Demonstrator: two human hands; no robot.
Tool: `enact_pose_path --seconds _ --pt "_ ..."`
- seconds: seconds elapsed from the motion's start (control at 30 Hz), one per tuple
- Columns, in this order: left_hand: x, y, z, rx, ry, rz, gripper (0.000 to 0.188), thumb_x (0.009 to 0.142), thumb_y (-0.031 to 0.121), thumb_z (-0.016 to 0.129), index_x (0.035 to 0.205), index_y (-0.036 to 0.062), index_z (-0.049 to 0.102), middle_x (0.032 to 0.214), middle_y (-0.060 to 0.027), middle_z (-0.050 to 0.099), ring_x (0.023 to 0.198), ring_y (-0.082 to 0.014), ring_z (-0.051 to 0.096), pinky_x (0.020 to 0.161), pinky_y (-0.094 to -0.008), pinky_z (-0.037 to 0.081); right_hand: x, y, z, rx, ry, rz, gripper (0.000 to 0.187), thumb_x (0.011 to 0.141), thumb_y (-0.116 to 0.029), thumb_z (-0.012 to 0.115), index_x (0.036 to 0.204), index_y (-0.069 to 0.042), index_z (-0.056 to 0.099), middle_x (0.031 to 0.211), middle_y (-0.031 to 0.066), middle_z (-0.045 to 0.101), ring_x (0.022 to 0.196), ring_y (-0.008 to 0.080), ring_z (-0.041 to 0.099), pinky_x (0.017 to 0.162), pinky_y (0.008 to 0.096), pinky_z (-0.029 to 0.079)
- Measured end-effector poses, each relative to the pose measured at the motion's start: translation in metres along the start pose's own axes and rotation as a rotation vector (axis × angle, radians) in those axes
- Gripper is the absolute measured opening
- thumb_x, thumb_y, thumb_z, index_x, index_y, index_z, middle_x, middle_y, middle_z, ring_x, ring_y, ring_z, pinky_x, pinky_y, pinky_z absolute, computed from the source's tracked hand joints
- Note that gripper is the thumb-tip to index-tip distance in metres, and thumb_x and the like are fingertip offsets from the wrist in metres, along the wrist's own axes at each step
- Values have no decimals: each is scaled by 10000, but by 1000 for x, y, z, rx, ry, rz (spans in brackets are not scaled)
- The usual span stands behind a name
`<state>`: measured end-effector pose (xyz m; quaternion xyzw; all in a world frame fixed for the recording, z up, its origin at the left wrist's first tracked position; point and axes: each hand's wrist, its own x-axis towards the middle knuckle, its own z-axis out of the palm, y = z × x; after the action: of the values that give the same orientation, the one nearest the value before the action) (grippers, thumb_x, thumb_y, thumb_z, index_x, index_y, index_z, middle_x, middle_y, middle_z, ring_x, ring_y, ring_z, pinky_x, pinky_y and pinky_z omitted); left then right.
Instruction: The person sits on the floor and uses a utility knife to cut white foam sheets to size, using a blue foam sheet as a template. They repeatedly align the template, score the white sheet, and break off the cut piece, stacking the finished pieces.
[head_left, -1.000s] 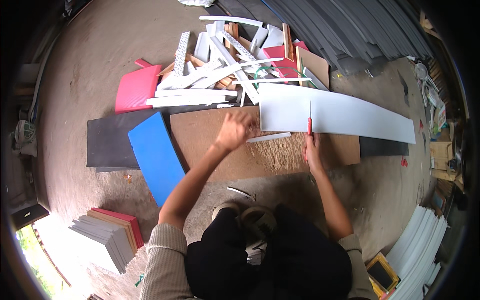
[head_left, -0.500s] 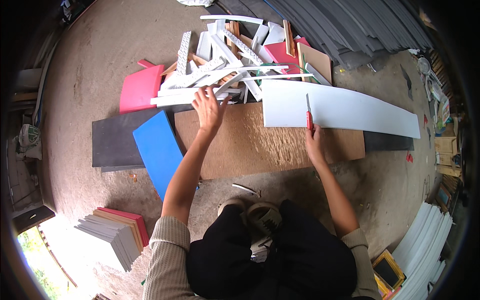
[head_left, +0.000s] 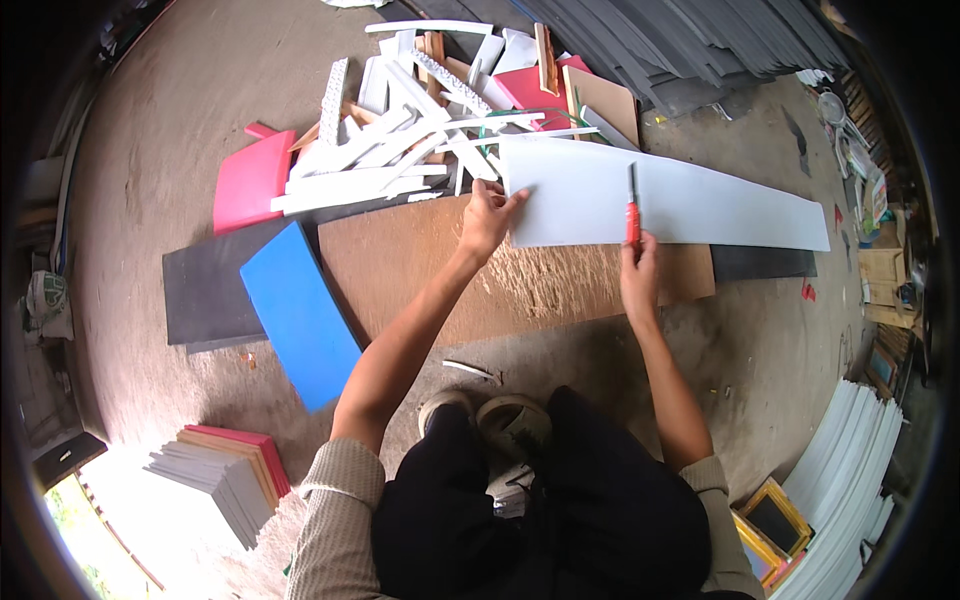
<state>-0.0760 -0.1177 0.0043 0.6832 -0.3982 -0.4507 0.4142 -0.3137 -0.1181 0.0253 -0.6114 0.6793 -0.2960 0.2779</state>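
A long white foam sheet lies across a scratched brown board, reaching off to the right. At the sheet's left end, my left hand pinches the edge, thumb on top; some fingertips are tucked out of sight. My right hand is closed around the red handle of a utility knife. Its blade is out and points away from me, over the sheet. Whether the blade touches the sheet I cannot tell. A blue foam sheet slants over the brown board's left end.
Behind the boards lies a heap of white offcuts with red and tan pieces. Dark sheets are stacked at the far right. Cut sheets stand near left, and long white sheets near right. A black board sticks out beneath.
My left hand has moved right, from above the brown board to the white sheet's left edge, and closed on it. The knife stays in my right hand, slightly shifted. The view has shifted a little.
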Motion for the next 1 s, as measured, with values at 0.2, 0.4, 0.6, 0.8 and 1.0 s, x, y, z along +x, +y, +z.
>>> enact_pose_path --seconds 0.2,0.4,0.6,0.8,1.0 --pt "-56 -35 -66 -137 236 -117 497 800 354 628 1007 -48 421 859 -189 589 757 -190 587 632 -301 493 -1 -35 -4 23 -5 -125 307 830 -145 510 1080 24 451 944 193 553 862 303 549 767 377 417" --pt "-133 -94 -193 86 449 -258 453 763 326 664 1041 8 500 940 -134 600 869 -214 567 739 -340 463 -34 -52 75 -36 -212 -333 349 792 -129 546 1075 43 436 948 203 526 884 329 518 790 400 404" --pt "-211 -143 -207 588 880 -630 584 693 392 694 1152 136 439 1215 -142 389 1128 -333 332 918 -489 303 -69 -59 121 -259 -214 -592 399 772 -154 553 1119 0 430 949 170 510 897 327 502 766 416 400" --pt "-255 -158 -186 -633 912 -537 550 739 236 710 1148 84 376 1189 -79 406 1012 -194 449 721 -312 436 -79 -44 124 -544 -103 -782 460 774 -210 546 1181 -31 427 1052 126 445 933 286 464 771 433 365" --pt "-283 -126 -267 -567 1470 -111 401 821 309 609 1067 31 455 921 -94 551 793 -181 545 675 -308 480 -70 -48 91 -403 -327 -891 812 698 -416 666 1323 -57 291 1250 150 311 1145 344 320 899 500 272"
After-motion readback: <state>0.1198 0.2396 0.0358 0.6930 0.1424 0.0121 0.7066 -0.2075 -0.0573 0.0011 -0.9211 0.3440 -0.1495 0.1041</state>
